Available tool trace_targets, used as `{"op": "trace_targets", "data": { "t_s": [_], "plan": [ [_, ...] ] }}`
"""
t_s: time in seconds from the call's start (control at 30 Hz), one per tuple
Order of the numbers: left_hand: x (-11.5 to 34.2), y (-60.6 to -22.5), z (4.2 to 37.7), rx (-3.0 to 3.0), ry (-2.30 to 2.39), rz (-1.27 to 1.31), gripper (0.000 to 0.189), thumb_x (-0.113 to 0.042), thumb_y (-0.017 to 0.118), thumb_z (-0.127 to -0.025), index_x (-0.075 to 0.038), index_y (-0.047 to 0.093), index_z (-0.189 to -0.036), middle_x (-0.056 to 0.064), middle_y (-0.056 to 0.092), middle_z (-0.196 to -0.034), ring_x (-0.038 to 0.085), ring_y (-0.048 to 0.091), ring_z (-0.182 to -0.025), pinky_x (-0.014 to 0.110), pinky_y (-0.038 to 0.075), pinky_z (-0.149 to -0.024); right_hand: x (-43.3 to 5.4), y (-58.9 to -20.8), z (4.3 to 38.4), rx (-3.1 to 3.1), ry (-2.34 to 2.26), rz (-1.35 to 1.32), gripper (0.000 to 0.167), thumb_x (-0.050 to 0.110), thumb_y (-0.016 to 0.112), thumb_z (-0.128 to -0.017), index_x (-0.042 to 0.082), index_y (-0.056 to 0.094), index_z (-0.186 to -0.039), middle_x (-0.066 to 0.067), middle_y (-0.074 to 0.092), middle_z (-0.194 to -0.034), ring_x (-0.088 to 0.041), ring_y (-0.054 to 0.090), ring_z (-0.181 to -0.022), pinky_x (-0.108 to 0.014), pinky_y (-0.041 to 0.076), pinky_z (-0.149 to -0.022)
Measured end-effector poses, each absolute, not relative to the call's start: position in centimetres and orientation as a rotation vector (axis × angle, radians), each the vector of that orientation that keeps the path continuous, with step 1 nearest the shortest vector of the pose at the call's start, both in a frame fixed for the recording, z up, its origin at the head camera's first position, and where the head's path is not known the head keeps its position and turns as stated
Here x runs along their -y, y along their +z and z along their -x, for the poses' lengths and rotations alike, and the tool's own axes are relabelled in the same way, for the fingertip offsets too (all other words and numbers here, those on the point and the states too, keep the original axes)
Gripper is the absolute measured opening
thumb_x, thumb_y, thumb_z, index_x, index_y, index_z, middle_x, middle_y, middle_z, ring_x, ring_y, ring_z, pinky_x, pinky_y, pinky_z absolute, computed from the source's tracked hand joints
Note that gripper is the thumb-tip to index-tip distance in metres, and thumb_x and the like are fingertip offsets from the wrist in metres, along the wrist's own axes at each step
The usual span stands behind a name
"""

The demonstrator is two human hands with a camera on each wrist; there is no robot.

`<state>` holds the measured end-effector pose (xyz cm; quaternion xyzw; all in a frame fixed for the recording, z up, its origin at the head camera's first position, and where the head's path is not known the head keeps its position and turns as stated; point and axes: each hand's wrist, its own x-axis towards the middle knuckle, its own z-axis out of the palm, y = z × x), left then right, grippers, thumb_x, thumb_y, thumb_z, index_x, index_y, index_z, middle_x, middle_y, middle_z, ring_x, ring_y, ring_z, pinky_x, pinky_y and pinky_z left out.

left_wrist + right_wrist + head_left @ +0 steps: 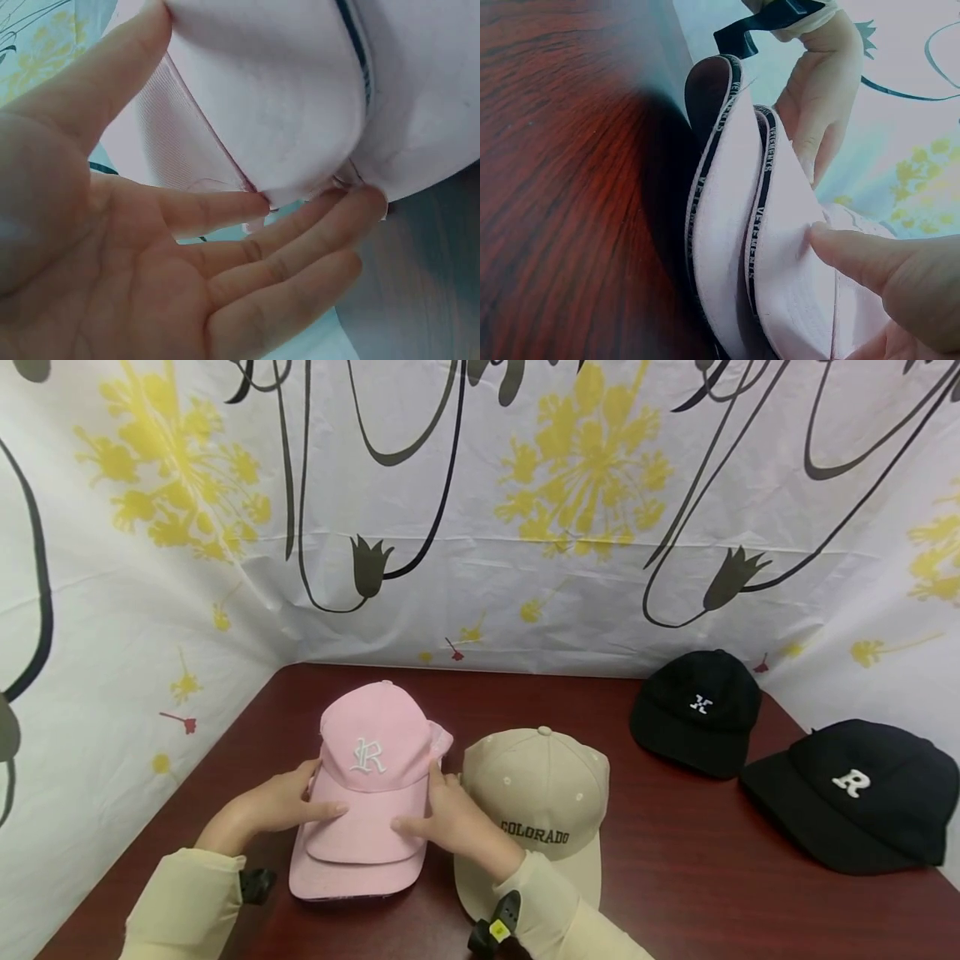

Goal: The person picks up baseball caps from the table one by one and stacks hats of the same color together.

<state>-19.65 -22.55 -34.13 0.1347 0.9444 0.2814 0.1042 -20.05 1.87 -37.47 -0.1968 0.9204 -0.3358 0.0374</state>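
Two pink caps are stacked, brims toward me. The upper pink cap [375, 727] has a white embroidered R; below it, the lower pink cap's brim [356, 878] sticks out. My left hand [273, 806] holds the upper cap's left side, thumb on the brim and fingers along the edge. From the opposite side my right hand [457, 814] holds it, thumb on the brim and a finger up along the crown. Dark printed tape [761, 217] edges the undersides of both brims in the right wrist view. The left fingertips [360, 206] touch near the brims' edges.
A beige cap [536, 785] lettered COLORADO sits right beside the pink stack, partly under my right forearm. Two black caps stand at the right, a smaller one [697, 714] behind and a larger one [855, 793] with a white R. A patterned cloth [465, 635] hangs around the reddish-brown table [660, 877].
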Motion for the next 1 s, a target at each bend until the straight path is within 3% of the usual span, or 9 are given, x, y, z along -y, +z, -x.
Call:
{"op": "trace_targets", "data": {
  "t_s": [0.17, 0.4, 0.8, 1.0],
  "plan": [
    [22.2, -33.7, 19.4, -2.832, 0.858, -0.488, 0.085, -0.036, 0.069, -0.079, 0.024, 0.030, -0.125, 0.039, 0.047, -0.117, 0.045, 0.048, -0.109, 0.054, 0.039, -0.088, -2.3, -37.0, 20.0, -2.829, -1.074, 0.673, 0.097, 0.039, 0.072, -0.077, -0.015, 0.019, -0.138, -0.032, 0.046, -0.122, -0.033, 0.045, -0.116, -0.041, 0.038, -0.095],
    [21.8, -33.1, 19.2, -2.897, 0.841, -0.438, 0.085, -0.034, 0.068, -0.080, 0.023, 0.028, -0.128, 0.040, 0.041, -0.118, 0.048, 0.040, -0.110, 0.056, 0.036, -0.089, -2.7, -36.5, 19.9, -2.818, -1.124, 0.738, 0.088, 0.035, 0.071, -0.079, -0.010, 0.023, -0.139, -0.026, 0.049, -0.120, -0.028, 0.048, -0.113, -0.039, 0.040, -0.093],
    [21.0, -32.3, 18.8, -3.005, 0.889, -0.512, 0.077, -0.030, 0.069, -0.079, 0.020, 0.034, -0.126, 0.037, 0.045, -0.114, 0.047, 0.043, -0.108, 0.056, 0.036, -0.088, -3.4, -35.3, 19.1, -2.758, -1.145, 0.774, 0.090, 0.032, 0.069, -0.082, -0.007, 0.015, -0.143, -0.026, 0.045, -0.126, -0.026, 0.043, -0.119, -0.039, 0.036, -0.097],
    [19.6, -31.0, 18.4, -3.057, 0.903, -0.567, 0.074, -0.028, 0.069, -0.080, 0.021, 0.035, -0.124, 0.037, 0.045, -0.115, 0.047, 0.043, -0.109, 0.056, 0.035, -0.090, -4.0, -34.3, 18.9, -2.749, -1.170, 0.811, 0.081, 0.031, 0.067, -0.084, -0.007, 0.024, -0.141, -0.025, 0.045, -0.127, -0.029, 0.043, -0.120, -0.041, 0.035, -0.098]
  ]
}}
